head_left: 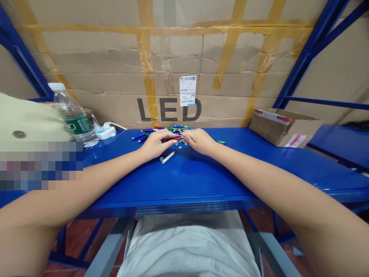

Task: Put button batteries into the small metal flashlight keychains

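Both of my hands are over the far middle of the blue table (178, 181). My left hand (158, 144) is closed with thumb and fingers about a red metal pen-like tube (175, 138). My right hand (197, 140) is pinched at the tube's right end, and its fingertips hide what they hold. Small shiny round pieces (180, 147) lie under the fingertips. Behind my hands is a pile of blue, green and red pen-like tubes (178, 129). Nearer to me lies a short silver tube (168, 157), apart from both hands.
A water bottle (76, 119) and a white power strip (105, 132) stand at the left, beside a pale bag (31, 119). An open cardboard box (284, 127) sits at the right. A large taped carton marked LED (115, 77) walls off the back.
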{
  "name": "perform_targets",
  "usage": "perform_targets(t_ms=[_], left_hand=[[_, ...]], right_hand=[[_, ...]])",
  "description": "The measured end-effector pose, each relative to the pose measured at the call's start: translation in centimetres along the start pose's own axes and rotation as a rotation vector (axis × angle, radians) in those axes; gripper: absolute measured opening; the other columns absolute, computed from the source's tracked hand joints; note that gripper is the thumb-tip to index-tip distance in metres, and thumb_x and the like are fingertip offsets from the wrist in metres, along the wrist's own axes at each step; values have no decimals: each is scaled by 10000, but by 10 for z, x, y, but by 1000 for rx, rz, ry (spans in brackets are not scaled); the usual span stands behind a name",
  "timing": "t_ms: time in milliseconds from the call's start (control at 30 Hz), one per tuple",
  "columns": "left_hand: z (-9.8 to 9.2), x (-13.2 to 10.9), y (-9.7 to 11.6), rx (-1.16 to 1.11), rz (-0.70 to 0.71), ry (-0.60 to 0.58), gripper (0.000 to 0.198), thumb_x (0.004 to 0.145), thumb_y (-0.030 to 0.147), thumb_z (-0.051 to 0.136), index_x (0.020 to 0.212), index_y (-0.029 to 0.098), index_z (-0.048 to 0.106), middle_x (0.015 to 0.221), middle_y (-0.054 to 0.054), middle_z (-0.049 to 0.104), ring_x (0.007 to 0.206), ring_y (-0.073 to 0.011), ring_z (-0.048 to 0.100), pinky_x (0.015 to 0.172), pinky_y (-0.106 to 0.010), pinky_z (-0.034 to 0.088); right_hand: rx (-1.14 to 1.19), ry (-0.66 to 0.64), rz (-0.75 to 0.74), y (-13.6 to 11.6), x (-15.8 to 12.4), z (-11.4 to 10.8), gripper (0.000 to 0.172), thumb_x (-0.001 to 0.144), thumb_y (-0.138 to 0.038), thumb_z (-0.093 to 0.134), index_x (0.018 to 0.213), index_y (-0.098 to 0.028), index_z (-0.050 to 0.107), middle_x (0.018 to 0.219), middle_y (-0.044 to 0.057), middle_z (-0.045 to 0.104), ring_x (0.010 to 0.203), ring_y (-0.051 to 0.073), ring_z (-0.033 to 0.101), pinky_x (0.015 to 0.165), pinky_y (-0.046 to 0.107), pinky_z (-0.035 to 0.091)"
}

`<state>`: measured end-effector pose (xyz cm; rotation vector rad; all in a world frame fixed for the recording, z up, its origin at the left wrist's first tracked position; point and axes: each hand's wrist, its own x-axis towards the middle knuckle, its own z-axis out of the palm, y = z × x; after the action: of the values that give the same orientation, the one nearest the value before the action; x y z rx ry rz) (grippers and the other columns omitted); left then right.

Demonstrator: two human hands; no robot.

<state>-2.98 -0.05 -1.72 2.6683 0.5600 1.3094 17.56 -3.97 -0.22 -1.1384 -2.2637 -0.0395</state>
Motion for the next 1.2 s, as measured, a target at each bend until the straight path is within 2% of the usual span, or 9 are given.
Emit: perform_targets(t_ms=[200, 367, 500, 600, 733, 833, 1000, 1100, 1200], left_hand=[[2, 2, -2, -27, -10, -18, 208, 864, 321, 628, 994, 187, 723, 849, -42, 719, 701, -135, 619, 633, -261, 501], [7, 4, -6, -224, -159, -92, 259, 846, 339, 637, 1018, 158, 708, 930, -70, 734, 781, -170, 677, 683, -292, 547], [7, 2, -9, -252, -180, -115, 266, 849, 349, 632, 1012, 152, 703, 934, -78, 735, 815, -186, 684, 704, -309, 552], [2, 1, -10, -99, -53, -95, 219, 865, 320, 618, 998, 172, 709, 893, -60, 729, 795, -171, 663, 708, -301, 528], [-6, 1, -7, 80, 158, -99, 170, 881, 262, 600, 987, 179, 702, 876, -56, 715, 794, -164, 637, 740, -306, 500], [-6, 2, -6, 116, 152, -75, 161, 876, 238, 600, 992, 182, 696, 883, -55, 709, 805, -163, 632, 737, -296, 493], [3, 3, -11, -27, -87, -88, 184, 849, 260, 616, 986, 169, 699, 856, -48, 712, 729, -147, 628, 653, -266, 488], [5, 2, -14, -141, -185, -117, 225, 847, 295, 609, 1003, 159, 696, 898, -64, 719, 750, -155, 647, 680, -285, 512], [3, 2, -14, -202, -220, -143, 243, 840, 300, 612, 1015, 154, 694, 938, -73, 722, 798, -167, 664, 725, -304, 528]], right_hand=[[122, 3, 44, -3, 2, 1, 471, 993, -402, 202, 632, -209, 436, 642, 22, 541, 661, 157, 506, 659, 277, 351], [-130, -103, -57, 6, 0, -13, 369, 987, -376, 270, 769, -199, 510, 774, 56, 612, 709, 183, 538, 636, 282, 329], [-211, -161, -71, 9, -1, -15, 264, 961, -332, 371, 816, -193, 543, 832, 76, 641, 756, 201, 570, 658, 288, 343], [6, -166, -10, 6, 0, -8, 309, 972, -348, 352, 765, -194, 522, 730, 51, 621, 693, 175, 565, 658, 281, 375], [507, -370, 309, -2, 1, 0, 397, 1000, -387, 211, 741, -207, 453, 488, -23, 491, 432, 124, 444, 500, 254, 376], [616, -402, 364, -5, 3, -1, 421, 1006, -410, 166, 753, -210, 436, 462, -41, 458, 385, 112, 392, 455, 242, 355], [16, -179, 100, -2, 3, -8, 353, 993, -425, 323, 827, -181, 517, 738, 45, 627, 637, 144, 542, 602, 260, 375], [-275, -206, 10, 0, 2, -13, 293, 976, -409, 387, 948, -170, 555, 935, 90, 666, 773, 184, 582, 609, 271, 340], [-409, -267, -32, 1, 2, -17, 308, 997, -345, 335, 953, -174, 587, 975, 85, 681, 823, 189, 603, 607, 270, 318]])
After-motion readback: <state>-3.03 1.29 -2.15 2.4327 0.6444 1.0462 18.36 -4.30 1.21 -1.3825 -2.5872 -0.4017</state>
